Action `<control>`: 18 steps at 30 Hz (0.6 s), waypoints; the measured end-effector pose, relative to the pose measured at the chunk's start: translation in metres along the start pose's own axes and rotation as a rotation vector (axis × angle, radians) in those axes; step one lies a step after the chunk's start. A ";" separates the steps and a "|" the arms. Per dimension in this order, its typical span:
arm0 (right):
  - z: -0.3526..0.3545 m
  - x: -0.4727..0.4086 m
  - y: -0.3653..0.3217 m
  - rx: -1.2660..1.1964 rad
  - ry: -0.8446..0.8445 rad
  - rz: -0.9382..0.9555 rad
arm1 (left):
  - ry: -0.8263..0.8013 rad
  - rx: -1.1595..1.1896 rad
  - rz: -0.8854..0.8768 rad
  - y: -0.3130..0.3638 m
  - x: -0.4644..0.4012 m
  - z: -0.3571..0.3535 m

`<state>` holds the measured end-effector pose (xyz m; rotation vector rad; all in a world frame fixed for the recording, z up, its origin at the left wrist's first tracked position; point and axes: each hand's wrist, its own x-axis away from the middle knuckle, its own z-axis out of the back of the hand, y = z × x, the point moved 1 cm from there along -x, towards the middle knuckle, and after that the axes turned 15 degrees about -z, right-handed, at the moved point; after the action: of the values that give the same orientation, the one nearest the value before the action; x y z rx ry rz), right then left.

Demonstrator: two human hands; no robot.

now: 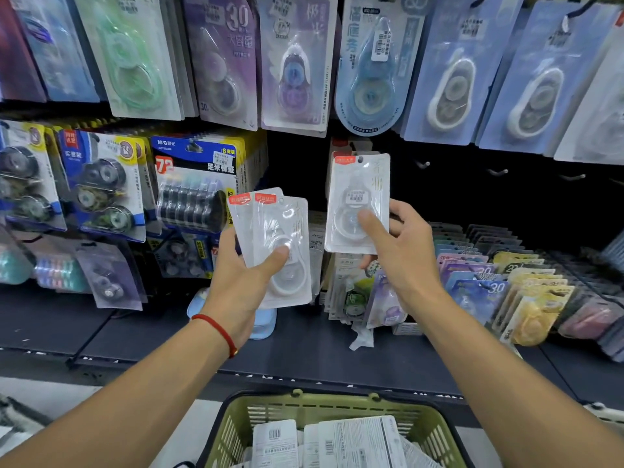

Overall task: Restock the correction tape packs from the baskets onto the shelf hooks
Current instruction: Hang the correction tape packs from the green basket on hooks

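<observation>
My left hand grips two white correction tape packs fanned together, thumb on the front pack. My right hand holds one matching white pack upright, thumb pressed on its blister, raised in front of the dark shelf back. Its hang hole sits near the top, close to more white packs behind it. Bare metal hooks stick out of the panel to the right. A green basket below my arms holds several more packs lying face down.
Hanging packs of many colours fill the upper row and the left hooks. Rows of coloured packs lie stacked on the shelf at the right. The dark shelf ledge runs between basket and display.
</observation>
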<state>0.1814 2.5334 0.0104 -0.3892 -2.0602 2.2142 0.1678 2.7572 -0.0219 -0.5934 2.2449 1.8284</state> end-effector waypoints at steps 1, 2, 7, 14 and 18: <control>0.000 0.000 -0.001 -0.016 0.013 0.013 | 0.011 -0.008 -0.008 0.001 0.000 0.000; -0.001 0.001 -0.003 -0.030 0.025 0.018 | 0.023 -0.013 -0.014 0.002 0.000 0.001; 0.001 -0.002 0.011 0.374 0.044 -0.351 | 0.036 -0.022 -0.029 0.006 0.001 0.001; -0.027 0.021 0.019 0.438 -0.368 -0.159 | -0.067 -0.034 -0.079 0.010 0.009 -0.008; -0.032 0.020 0.020 0.247 -0.235 -0.148 | -0.063 -0.005 -0.040 0.006 0.004 -0.004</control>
<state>0.1720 2.5670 -0.0138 0.0454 -1.8099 2.4804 0.1619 2.7532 -0.0177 -0.5689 2.1732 1.8090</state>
